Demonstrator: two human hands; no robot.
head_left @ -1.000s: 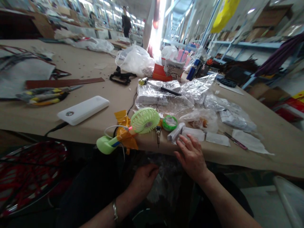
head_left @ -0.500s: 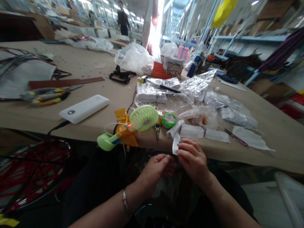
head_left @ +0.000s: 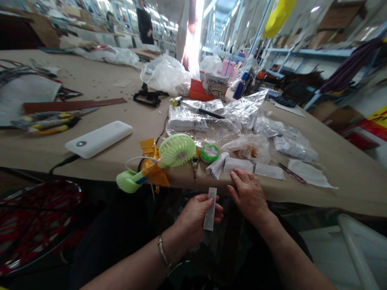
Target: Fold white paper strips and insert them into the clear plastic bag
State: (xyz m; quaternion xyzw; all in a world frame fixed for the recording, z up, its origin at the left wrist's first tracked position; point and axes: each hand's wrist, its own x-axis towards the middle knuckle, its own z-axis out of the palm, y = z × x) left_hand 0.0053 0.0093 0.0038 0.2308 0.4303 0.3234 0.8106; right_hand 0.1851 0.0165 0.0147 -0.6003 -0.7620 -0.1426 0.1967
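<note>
My left hand (head_left: pixel 196 215) is closed, pinching a narrow whitish label strip (head_left: pixel 209 213) between thumb and fingers below the table edge. My right hand (head_left: pixel 249 194) lies at the edge with its fingers stretched out. Its fingertips touch the front of a stack of white printed labels (head_left: pixel 238 165). Left of that stack sits a fanned bundle of white strips (head_left: pixel 217 165). To its right lies another small stack of printed labels (head_left: pixel 269 171). Close by on the left are a green round container (head_left: pixel 209 152) with pale contents and a thin pointed metal tool (head_left: pixel 195 169).
A green fan (head_left: pixel 177 150) is taped at the table edge, left of my hands. Further left are a white power bank (head_left: pixel 99 139) and several pliers (head_left: pixel 54 123). Behind the labels lie clear plastic packets (head_left: pixel 208 129) and a hammer-like tool (head_left: pixel 199 108). A person (head_left: pixel 144 24) stands far back.
The white strip at my right fingertips is now in my left hand. My right hand has its fingers laid on the label stack. The whole view has shifted slightly.
</note>
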